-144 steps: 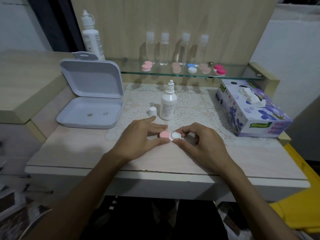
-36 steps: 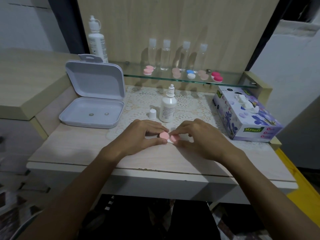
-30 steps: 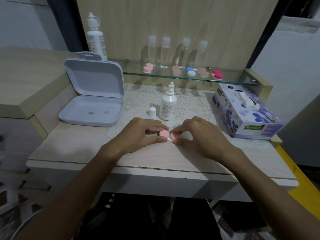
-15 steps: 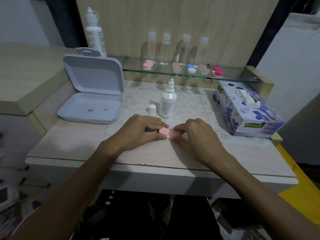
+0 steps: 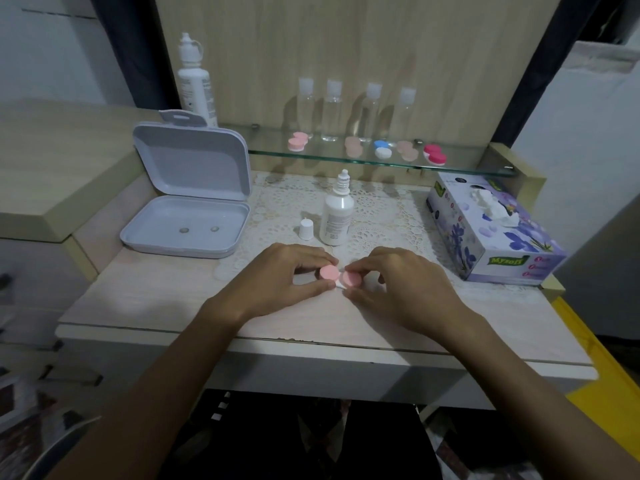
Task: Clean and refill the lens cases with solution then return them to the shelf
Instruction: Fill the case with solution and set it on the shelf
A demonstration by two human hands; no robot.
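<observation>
Lens case (image 5: 341, 277) sits on the worktop (image 5: 166, 299) at the front edge of the lace mat (image 5: 381, 216), both pink caps on, side by side. Left hand (image 5: 284, 282): grip pinches the left cap between thumb and fingers. Right hand (image 5: 398, 289): grip pinches the right cap the same way. Both hands rest low on the worktop, fingertips nearly meeting over the case.

Just behind the case: solution bottle (image 5: 337, 216) upright, nozzle bare, its white cap (image 5: 306, 229) standing beside it on the left. Open grey box (image 5: 187, 206) at left, lid up, 2 small round items on its floor, too small to identify. Tissue box (image 5: 491, 233) at right, tissue sticking out.

Glass shelf (image 5: 270, 148) behind: 5 more cases in a row (pink, pale pink, blue/white, pale pink, red) and 4 clear bottles (image 5: 353, 110) against the back panel. Tall white bottle (image 5: 194, 81) at the shelf's left end, behind the box lid.
</observation>
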